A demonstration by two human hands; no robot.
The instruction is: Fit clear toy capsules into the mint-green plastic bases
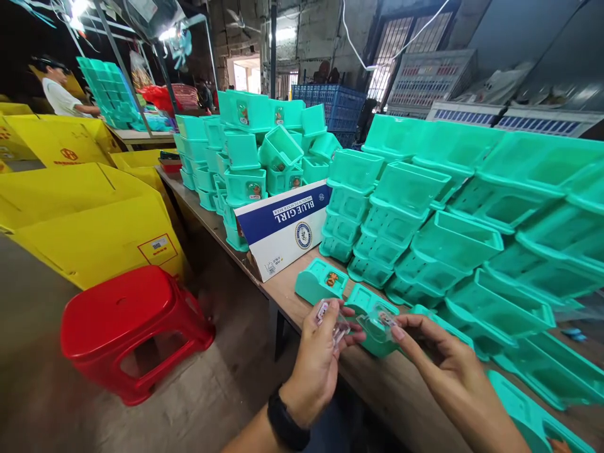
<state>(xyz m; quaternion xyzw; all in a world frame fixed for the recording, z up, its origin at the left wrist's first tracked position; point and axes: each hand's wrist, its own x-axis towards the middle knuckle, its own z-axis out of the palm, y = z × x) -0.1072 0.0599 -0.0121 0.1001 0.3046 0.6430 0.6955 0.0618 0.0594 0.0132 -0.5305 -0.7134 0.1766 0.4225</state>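
Left hand: the left hand (317, 358), lower centre of the frame, is closed in a pinch on a small clear sticker piece (330, 319) held between thumb and fingers; a dark wristband sits on the wrist.
Right hand: the right hand (441, 358), lower right, has its fingertips closed on a clear sticker sheet (377, 322) with a small printed picture on it.
Thing in hand: both clear pieces are held up just above the near edge of the tabletop (391, 384), between the two hands, which are close together but not touching.
Nearest bin: a teal bin (375, 314) lies on its side right behind the sheet, just beyond the fingertips; whether the sheet touches it I cannot tell.
Done so far: another teal bin with a sticker (321, 281) lies just left of it and already carries a small picture; several bins in the stack at upper centre (250, 182) show pictures too.
Left to do: judging by the rows of nested bins on the right (453, 245), whose faces show no picture from here, much seems to remain.
Around: a white and blue carton (285, 226) stands at centre, a red stool (129, 327) at lower left, yellow cartons (85, 220) on the left, and another person (59, 88) at upper left.
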